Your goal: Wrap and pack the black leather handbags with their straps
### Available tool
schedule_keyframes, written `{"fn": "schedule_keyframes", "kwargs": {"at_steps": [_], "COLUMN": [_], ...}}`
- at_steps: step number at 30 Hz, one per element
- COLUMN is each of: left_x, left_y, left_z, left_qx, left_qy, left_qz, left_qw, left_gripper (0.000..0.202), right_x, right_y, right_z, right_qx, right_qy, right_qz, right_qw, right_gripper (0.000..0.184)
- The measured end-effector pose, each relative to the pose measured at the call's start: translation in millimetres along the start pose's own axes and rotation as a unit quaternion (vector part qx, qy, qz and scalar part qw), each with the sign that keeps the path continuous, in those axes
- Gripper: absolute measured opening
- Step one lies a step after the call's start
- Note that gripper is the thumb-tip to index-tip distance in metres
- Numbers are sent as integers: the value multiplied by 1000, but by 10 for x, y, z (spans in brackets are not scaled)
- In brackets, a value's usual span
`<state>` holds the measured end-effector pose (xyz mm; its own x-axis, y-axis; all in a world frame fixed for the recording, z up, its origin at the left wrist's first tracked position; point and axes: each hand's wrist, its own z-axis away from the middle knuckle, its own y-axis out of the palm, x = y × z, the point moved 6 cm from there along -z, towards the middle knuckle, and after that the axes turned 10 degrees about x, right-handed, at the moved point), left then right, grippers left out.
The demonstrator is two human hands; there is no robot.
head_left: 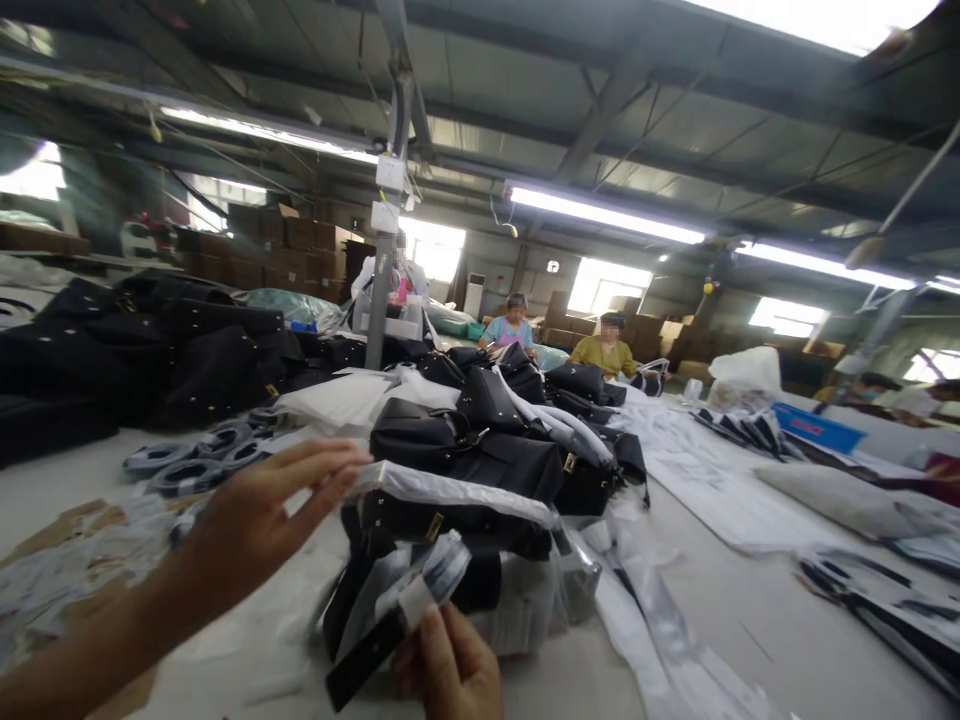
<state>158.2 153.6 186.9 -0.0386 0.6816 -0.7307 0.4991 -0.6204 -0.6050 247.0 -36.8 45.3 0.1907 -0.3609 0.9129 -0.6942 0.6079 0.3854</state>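
My left hand (262, 515) reaches out from the lower left with fingers extended together, and its fingertips pinch the end of a plastic-wrapped black strap (457, 492) lying across a black handbag (465, 505). My right hand (448, 665) at the bottom centre is closed on another wrapped black strap (405, 605), holding its white-papered end up. More black handbags (487, 400) are piled right behind on the white table (750, 610).
Coiled wrapped straps (195, 455) lie at the left, with a large heap of black bags (150, 350) behind them. Plastic sheets and sleeves (675, 460) trail to the right. A metal pole (386, 250) rises mid-table. Two seated people (562, 340) work at the far end.
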Motion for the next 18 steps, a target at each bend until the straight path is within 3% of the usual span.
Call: {"fn": "schedule_keyframes", "kwargs": {"at_steps": [1,3,7,10,14,18], "left_x": [48,92,1,-167,-355,-366], "left_y": [48,149,486,616,655,711], "left_z": [-154,-370,-399,-269,-166,-90], "left_qx": [58,118,213,212,186,181], "left_qy": [-15,-18,-11,-43,-89,-131], "left_qz": [25,41,69,140,235,260], "left_qw": [998,992,974,966,950,939], "left_gripper": [58,64,61,52,48,57], "right_x": [-9,-34,-60,64,386,540], "right_y": [-25,-56,-71,-46,30,87], "right_z": [-29,-103,-270,-350,-363,-340], "right_qx": [-5,-12,-9,0,15,31], "right_qy": [12,28,50,39,-1,-16], "right_qz": [-16,-47,-100,-137,-151,-133], "right_qw": [1000,998,994,990,988,991], "right_gripper": [63,65,62,57,47,45]}}
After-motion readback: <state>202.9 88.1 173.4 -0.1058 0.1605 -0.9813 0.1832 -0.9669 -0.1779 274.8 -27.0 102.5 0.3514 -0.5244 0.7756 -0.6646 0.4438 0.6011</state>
